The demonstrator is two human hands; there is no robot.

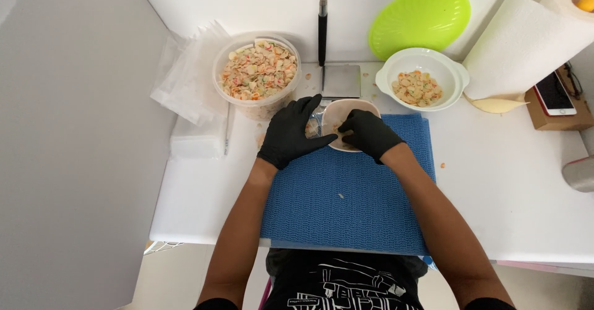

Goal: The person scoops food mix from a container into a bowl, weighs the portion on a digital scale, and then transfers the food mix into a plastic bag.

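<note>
Both my hands wear black gloves and rest on a blue textured mat [346, 205]. My left hand [292, 132] lies with fingers spread over a small clear bag [314, 124], next to a small beige bowl [348, 107]. My right hand [369, 134] reaches into that bowl with fingers curled; whether it grips anything inside is hidden. A large clear tub [256, 72] of mixed shell-shaped pasta stands behind my left hand.
A white bowl [456, 75] holding some pasta sits at the back right, with a lime-green lid [419, 18] leaning on the wall. A small scale [341, 80], paper towel roll [532, 34], phone [554, 93], stacked clear bags [185, 75] and stray pasta surround the mat.
</note>
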